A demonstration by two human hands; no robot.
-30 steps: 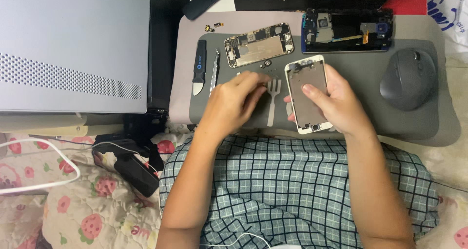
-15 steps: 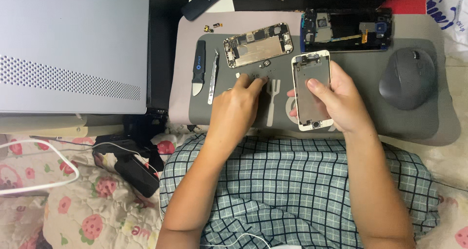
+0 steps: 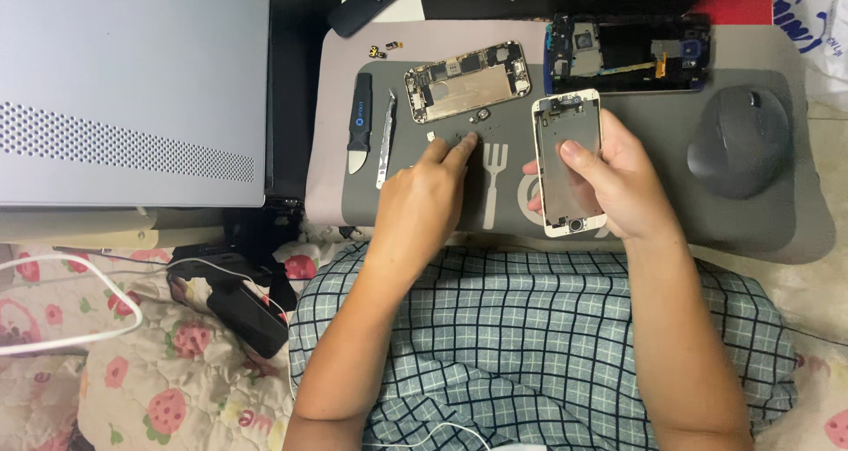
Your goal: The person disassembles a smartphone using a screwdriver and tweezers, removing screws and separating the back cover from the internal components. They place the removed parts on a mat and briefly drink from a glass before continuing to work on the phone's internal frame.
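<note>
My right hand (image 3: 618,181) holds a white phone screen panel (image 3: 567,159) face down, thumb across its metal back. My left hand (image 3: 428,195) reaches forward over the grey mat (image 3: 645,124), its fingertips touching small loose parts (image 3: 459,136) just below an opened phone body (image 3: 468,82) with a gold frame. Whether the fingers pinch a part is hard to see.
A blue and white pry tool (image 3: 360,133) and metal tweezers (image 3: 386,140) lie left of my hand. A second opened dark phone (image 3: 627,53) lies at the back, a grey mouse (image 3: 738,142) at the right. A silver box (image 3: 132,89) stands at left, cables (image 3: 79,283) below it.
My left hand has moved forward across the mat to the small parts near the gold phone body. The right hand has shifted the screen panel slightly up and right.
</note>
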